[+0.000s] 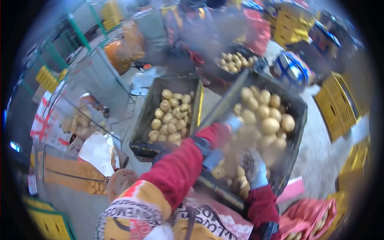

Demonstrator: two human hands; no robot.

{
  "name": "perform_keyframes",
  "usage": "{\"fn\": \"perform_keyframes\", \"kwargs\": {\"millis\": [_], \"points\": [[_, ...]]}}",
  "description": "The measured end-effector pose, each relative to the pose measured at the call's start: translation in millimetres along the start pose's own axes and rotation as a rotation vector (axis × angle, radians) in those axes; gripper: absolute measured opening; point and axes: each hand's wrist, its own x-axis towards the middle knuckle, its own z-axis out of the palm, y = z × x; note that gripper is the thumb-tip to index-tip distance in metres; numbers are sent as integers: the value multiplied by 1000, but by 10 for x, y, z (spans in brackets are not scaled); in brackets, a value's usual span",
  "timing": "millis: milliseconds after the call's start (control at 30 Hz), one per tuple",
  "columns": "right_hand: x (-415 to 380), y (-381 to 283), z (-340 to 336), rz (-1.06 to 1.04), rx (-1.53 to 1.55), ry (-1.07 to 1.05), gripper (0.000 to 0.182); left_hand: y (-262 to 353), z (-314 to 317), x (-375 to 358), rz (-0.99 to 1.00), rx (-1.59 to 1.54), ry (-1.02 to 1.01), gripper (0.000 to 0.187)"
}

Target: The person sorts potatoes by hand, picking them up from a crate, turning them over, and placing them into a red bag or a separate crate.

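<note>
A large dark crate [298,120] in front of me holds many round, pale yellow potatoes [270,125]. My left hand [234,122], in a light blue glove, is over the crate's left side, near the potatoes; its fingers are blurred and whatever it may hold is hidden. My right hand [253,167], in a glove with a grey, dirty palm side, is low over the potatoes in the near part of the crate. Blur hides how its fingers lie and whether they grip a potato.
Left of the large crate stands a smaller dark crate [143,116] of potatoes. Beyond them are a black container of potatoes [234,63] and another person [188,28]. Yellow crates [336,105] stand at the right, pink sacks [306,216] at the lower right.
</note>
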Motion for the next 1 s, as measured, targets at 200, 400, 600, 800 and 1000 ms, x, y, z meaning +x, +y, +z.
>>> {"fn": "perform_keyframes", "kwargs": {"millis": [200, 400, 600, 800, 1000], "points": [[74, -212, 351, 93, -15, 124, 42, 225, 229, 226, -345, 654, -36, 72], [67, -259, 316, 13, 46, 87, 42, 489, 230, -114, -360, 386, 75, 93], [187, -239, 58, -100, -62, 214, 50, 790, -147, -490, -265, -661, -30, 84], [208, -180, 1, -35, -217, 208, 47, 751, -1194, -1579, 428, -901, -105, 51], [135, 4, -89, 28, -519, 203, 52, -894, -1935, -2164, 630, -1898, 521, 46]]}}
